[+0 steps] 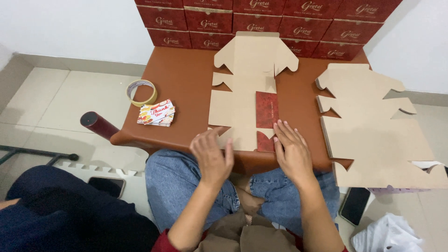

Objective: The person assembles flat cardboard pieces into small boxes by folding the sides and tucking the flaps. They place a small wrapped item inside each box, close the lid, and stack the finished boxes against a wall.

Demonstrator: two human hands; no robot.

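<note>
A brown surface (186, 84) carries the work, with a wall of finished red boxes (261, 23) stacked at its far edge. Going by them, the folding is a repeated job, and this piece is judged to be at its very start.

To the right, a pile of flat cardboard blanks (373, 135) hangs partly over the surface edge, none of them folded.

In the middle lies the cardboard blank (238, 112) in hand, plain brown side up and almost wholly flat. Its long axis runs from the person toward the red boxes, the rounded flaps pointing away at the far end and the near end at the surface edge above the knees. One side panel is turned inward, showing its red printed face (267, 109) right of the centre line. That looks like the only fold made so far; the other flaps and the walls are still to be raised.

The left hand (212, 156) lies loosely curled on the near left edge of the blank, pressing rather than gripping. The right hand (291, 151) rests open, fingers spread flat on the near right corner beside the red panel.

Left of the blank sit a roll of tape (141, 92) and a small stack of printed cards (156, 113)
</note>
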